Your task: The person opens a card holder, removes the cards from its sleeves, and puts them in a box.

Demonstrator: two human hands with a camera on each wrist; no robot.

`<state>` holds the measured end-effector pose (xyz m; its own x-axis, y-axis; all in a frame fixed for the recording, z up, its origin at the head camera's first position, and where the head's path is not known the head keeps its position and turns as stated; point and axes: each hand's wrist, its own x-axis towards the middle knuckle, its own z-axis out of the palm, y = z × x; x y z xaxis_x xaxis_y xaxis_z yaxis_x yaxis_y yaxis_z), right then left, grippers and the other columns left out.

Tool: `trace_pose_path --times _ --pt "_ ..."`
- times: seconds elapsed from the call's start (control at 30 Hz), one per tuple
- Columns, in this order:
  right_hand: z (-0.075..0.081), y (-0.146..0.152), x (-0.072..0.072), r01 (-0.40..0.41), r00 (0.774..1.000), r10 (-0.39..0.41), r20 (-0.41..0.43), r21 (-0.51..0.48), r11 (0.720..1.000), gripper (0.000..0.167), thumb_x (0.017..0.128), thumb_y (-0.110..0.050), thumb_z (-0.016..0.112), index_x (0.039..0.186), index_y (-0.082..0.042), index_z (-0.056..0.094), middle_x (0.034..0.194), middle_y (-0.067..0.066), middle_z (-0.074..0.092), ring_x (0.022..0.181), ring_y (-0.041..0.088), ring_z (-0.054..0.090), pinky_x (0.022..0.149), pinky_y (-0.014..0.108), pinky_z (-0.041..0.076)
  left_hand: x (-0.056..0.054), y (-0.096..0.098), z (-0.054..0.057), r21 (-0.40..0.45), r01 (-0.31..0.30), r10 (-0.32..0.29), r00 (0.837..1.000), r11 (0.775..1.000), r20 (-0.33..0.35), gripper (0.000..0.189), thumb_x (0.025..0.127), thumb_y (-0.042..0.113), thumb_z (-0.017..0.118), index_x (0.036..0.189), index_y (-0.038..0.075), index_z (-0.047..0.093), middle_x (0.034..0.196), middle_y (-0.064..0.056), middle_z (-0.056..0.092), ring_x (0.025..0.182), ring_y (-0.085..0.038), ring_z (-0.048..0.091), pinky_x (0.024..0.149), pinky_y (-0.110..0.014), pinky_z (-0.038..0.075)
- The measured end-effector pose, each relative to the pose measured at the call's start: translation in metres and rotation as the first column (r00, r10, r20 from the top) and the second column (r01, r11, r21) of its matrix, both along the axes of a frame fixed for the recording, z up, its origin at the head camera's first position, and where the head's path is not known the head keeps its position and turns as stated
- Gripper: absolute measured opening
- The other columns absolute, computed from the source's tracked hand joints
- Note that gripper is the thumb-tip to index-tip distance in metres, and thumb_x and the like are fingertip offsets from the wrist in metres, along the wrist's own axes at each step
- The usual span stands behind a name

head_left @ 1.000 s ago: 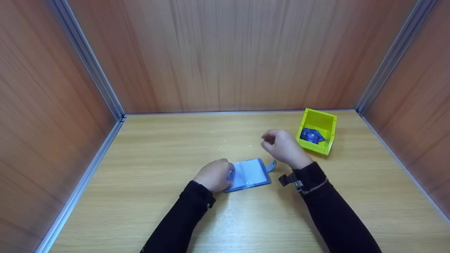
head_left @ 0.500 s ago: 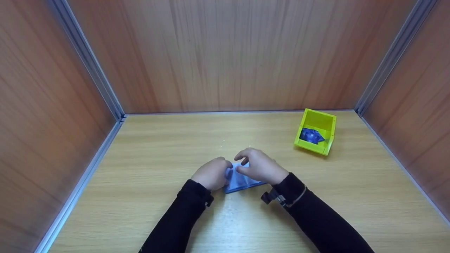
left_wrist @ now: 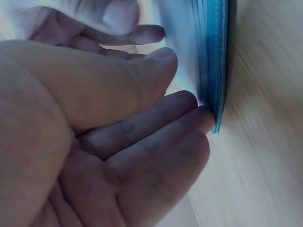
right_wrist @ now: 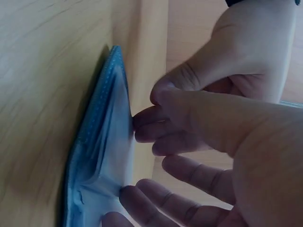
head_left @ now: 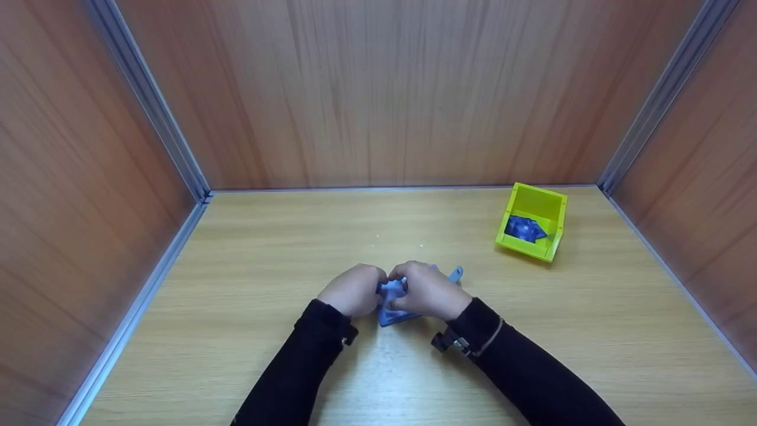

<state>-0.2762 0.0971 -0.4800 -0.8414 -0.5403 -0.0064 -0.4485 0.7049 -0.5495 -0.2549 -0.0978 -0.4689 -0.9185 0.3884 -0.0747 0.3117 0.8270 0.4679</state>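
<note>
A small blue card holder (head_left: 390, 316) with clear plastic sleeves lies opened out on the table, its strap (head_left: 456, 274) sticking out at the right. My left hand (head_left: 352, 291) is at its left side; in the left wrist view, the fingertips touch the edge by the blue cover (left_wrist: 218, 56), with the thumb apart from them. My right hand (head_left: 434, 290) reaches over the holder from the right. Its fingertips touch the clear sleeves (right_wrist: 120, 146) in the right wrist view, and no sleeve shows between thumb and fingers. Both hands hide much of the holder.
A yellow-green bin (head_left: 559, 204) stands at the back right, with a crumpled dark blue item (head_left: 524, 229) inside. Wood-grain panels (head_left: 378, 94) wall the table (head_left: 266, 254) at the back and both sides. Tiny white specks lie beyond the hands.
My right hand has come left and down from near the bin onto the card holder, beside the left hand. The left hand has stayed at the holder's left side, shifting only slightly.
</note>
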Motion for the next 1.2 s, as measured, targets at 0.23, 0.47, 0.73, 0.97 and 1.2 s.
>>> trace_pose_path --times 0.23,0.47,0.73,0.97,1.2 --pt "-0.008 -0.006 0.002 0.023 0.999 -0.022 -0.031 0.039 0.999 0.065 0.079 -0.03 0.105 0.132 -0.003 0.079 0.126 0.014 0.079 0.105 0.026 0.073 0.093 0.044 0.063 0.003 -0.003 0.003 0.002 0.006 -0.006 1.0 1.0 0.003 0.023 0.106 0.003 0.07 0.125 0.0 0.081 0.124 -0.015 0.083 0.114 -0.033 0.077 0.109 -0.052 0.062" --pt "-0.012 -0.007 0.003 0.043 0.998 -0.039 -0.051 0.064 0.997 0.074 0.075 -0.032 0.108 0.136 -0.003 0.077 0.127 0.015 0.074 0.106 0.028 0.07 0.095 0.046 0.063 0.006 -0.006 0.009 -0.005 -0.015 0.015 1.0 1.0 0.011 0.026 0.106 0.003 0.07 0.129 -0.001 0.081 0.131 -0.017 0.082 0.124 -0.035 0.077 0.113 -0.053 0.061" --pt "-0.014 -0.005 -0.002 0.069 0.997 -0.07 0.015 0.068 0.995 0.076 0.085 -0.022 0.101 0.153 -0.014 0.068 0.134 0.013 0.068 0.115 0.029 0.068 0.101 0.048 0.062 0.003 -0.004 0.005 -0.037 -0.004 0.005 0.999 0.999 0.037 0.007 0.101 0.005 0.077 0.101 0.004 0.084 0.094 -0.002 0.077 0.082 -0.019 0.063 0.083 -0.041 0.058" --pt "-0.01 -0.002 -0.004 0.091 0.995 -0.092 0.026 0.057 0.994 0.08 0.096 -0.01 0.083 0.169 -0.024 0.053 0.13 0.012 0.066 0.1 0.025 0.065 0.081 0.041 0.059 0.003 -0.003 0.006 -0.064 -0.009 0.011 1.0 0.998 0.025 0.008 0.102 0.007 0.078 0.108 0.005 0.083 0.102 -0.005 0.081 0.088 -0.022 0.067 0.092 -0.047 0.063" --pt "-0.002 0.005 -0.009 0.143 0.989 -0.142 -0.03 0.027 0.989 0.056 0.105 -0.01 0.071 0.16 -0.016 0.062 0.123 0.013 0.074 0.092 0.026 0.068 0.082 0.046 0.062 0.005 -0.001 0.005 -0.062 0.015 -0.011 0.998 0.998 0.064 0.01 0.098 0.01 0.084 0.107 0.008 0.088 0.105 -0.001 0.084 0.096 -0.021 0.073 0.099 -0.048 0.064"
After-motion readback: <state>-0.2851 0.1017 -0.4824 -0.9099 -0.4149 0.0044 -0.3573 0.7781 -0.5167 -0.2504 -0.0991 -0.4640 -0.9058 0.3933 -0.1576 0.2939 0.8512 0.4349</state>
